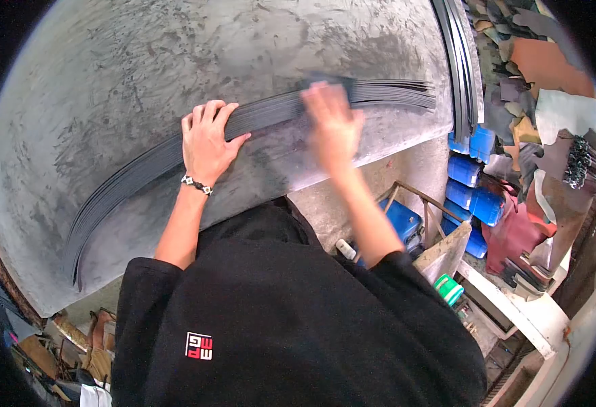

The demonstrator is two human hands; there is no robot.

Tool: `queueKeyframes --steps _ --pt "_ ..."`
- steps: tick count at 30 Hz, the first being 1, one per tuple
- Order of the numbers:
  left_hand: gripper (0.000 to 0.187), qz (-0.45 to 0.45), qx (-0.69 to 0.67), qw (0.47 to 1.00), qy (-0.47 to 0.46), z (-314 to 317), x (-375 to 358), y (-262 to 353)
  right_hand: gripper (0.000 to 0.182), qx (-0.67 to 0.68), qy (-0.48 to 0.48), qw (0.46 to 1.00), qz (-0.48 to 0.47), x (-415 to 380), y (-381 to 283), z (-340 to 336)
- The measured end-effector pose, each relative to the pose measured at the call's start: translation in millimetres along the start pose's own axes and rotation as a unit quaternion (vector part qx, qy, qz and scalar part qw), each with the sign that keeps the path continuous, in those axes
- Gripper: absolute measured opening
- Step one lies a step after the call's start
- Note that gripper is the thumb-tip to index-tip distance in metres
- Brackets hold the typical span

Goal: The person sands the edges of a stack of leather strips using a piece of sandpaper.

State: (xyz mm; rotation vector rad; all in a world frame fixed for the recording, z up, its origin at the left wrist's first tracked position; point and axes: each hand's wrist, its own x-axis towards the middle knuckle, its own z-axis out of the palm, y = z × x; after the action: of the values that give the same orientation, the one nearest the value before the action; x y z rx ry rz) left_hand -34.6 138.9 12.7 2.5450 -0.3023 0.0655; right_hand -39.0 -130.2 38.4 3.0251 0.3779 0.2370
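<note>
A long bundle of thin black strips [271, 114] lies in a curve across the grey, smudged table [243, 54], its right end fanned apart. My left hand [206, 149] is closed over the middle of the bundle, fingers curled at the far edge and thumb at the near edge. Farther right, my right hand [334, 129] is smeared by motion over the strips. Under its fingers shows a dark, flat pad [345, 83], also blurred; its exact kind is not visible.
More black strips [458, 61] hang along the table's right edge. Beyond are blue containers [471, 200] and piled leather pieces [552, 64]. A green container [448, 289] stands at lower right by a white ledge [515, 312]. Assorted items lie at lower left.
</note>
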Motion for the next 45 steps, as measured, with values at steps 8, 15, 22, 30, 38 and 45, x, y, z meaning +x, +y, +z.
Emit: queueKeyframes --steps 8,15,22,30,38,45 --pt "0.063 -0.006 -0.002 1.000 0.003 -2 1 3 0.063 0.108 -0.074 0.989 0.062 9 -101 -3" --pt "0.063 -0.029 -0.021 0.999 0.002 2 2 0 0.062 -0.027 -0.054 0.992 0.115 36 13 -1" --pt "0.051 -0.016 0.003 1.000 -0.014 10 -1 -8 0.054 0.090 -0.061 0.994 -0.012 0 -113 -10" --pt "0.064 -0.022 -0.037 0.999 0.007 5 -1 -2 0.063 0.077 -0.040 0.994 0.063 24 -85 -4" --pt "0.068 -0.026 -0.041 0.999 0.002 5 1 -3 0.059 -0.014 -0.009 0.994 0.111 11 8 15" --pt "0.082 -0.017 0.024 0.999 0.013 8 0 -9 0.069 0.085 0.013 0.996 -0.029 7 -135 -1"
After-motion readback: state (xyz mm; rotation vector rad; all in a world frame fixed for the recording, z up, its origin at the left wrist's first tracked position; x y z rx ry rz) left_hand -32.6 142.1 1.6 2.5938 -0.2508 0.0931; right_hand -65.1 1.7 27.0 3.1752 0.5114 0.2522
